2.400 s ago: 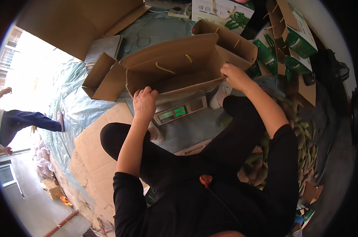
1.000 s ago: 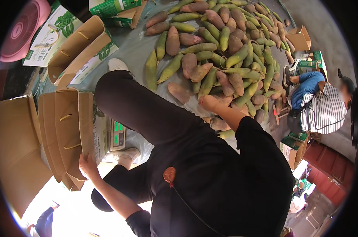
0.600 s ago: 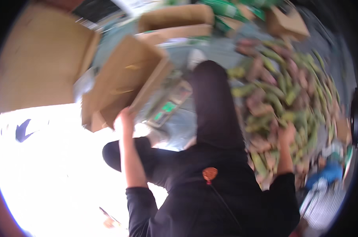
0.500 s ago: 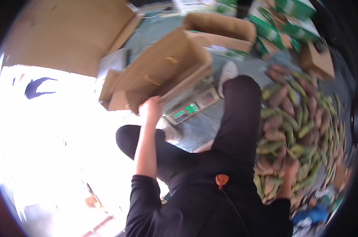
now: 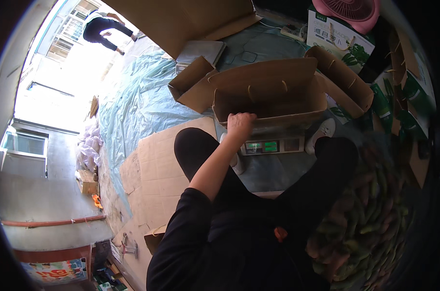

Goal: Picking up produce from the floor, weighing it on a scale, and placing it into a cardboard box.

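My left hand (image 5: 242, 125) is at the near rim of an open cardboard box (image 5: 297, 114), its fingers curled over the edge near the left corner. The box has cord handles and rests on a digital scale (image 5: 273, 146) with lit green displays, between my feet. At my lower right, my right hand (image 5: 334, 267) reaches into a heap of long green and pinkish root vegetables (image 5: 370, 208). That area is dark and blurred, so its fingers and anything in them cannot be made out.
A smaller open box (image 5: 193, 86) stands left of the scale, another open carton (image 5: 343, 82) right of it. Behind are a printed white carton (image 5: 334, 39) and a pink fan (image 5: 353, 9). Flattened cardboard (image 5: 164, 165) and blue plastic sheeting (image 5: 142, 92) cover the floor. A person (image 5: 106, 31) bends over far left.
My view has turned leftward, so the box and scale appear farther right and more level. My left hand stays at the box rim. My right hand is still by the heap, now dimmer.
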### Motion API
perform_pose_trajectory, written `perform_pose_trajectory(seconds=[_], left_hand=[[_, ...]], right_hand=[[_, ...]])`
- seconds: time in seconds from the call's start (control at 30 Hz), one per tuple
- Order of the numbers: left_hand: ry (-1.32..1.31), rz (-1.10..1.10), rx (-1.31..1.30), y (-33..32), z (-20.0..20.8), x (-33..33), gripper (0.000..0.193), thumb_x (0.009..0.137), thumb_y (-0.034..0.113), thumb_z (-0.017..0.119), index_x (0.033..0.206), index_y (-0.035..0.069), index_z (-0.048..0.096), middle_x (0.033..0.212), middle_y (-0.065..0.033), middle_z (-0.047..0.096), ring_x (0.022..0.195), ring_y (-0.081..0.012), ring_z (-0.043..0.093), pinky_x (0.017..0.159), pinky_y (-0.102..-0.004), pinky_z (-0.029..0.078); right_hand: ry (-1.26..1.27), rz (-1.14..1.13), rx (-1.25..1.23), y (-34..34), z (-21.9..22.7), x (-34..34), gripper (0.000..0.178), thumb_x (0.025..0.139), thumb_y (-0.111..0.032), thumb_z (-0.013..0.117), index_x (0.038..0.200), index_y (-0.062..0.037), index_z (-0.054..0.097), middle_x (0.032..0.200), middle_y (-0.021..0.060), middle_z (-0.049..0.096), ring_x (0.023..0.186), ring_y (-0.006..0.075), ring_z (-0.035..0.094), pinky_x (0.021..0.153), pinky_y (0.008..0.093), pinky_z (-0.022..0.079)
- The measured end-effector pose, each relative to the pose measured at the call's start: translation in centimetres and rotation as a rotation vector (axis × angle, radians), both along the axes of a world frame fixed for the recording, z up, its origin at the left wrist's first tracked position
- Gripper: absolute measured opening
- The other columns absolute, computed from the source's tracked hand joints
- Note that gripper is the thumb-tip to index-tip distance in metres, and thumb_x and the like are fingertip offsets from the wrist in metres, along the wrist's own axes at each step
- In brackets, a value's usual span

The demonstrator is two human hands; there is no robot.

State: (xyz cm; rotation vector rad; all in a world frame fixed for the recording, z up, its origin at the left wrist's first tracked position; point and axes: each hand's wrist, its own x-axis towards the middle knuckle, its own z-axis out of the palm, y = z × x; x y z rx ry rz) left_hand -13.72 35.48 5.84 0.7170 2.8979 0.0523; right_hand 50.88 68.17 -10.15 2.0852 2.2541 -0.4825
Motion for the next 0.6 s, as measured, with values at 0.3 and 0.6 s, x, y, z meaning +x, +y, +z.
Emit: perform_pose_trajectory(seconds=[0.3,0.6], left_hand=[[-0.027,-0.034,0.001,0.8,0.8,0.2,0.027,0.07,0.003,0.057,0.091,0.019,0.066,0.078,-0.0066,0.066,0.085,-0.0259,0.065,0.076,-0.0415,0.045],[0.009,-0.088,0.0,-0.6,0.2,0.7,0.022,0.072,0.005,0.058,0.088,0.018,0.065,0.079,-0.0059,0.066,0.08,-0.0252,0.066,0.072,-0.0394,0.047]], right_hand=[[0.436,0.326,0.322,12.3,4.6,-8.4,0.069,0.074,-0.013,0.073,0.131,0.0001,0.037,0.126,0.0176,0.047,0.114,0.0288,0.046,0.099,0.0378,0.036],[1.109,0.762,-0.058,2.8,28.4,-44.0,0.065,0.074,-0.001,0.065,0.133,-0.0023,0.038,0.129,0.0115,0.044,0.119,0.0208,0.042,0.101,0.033,0.033]])
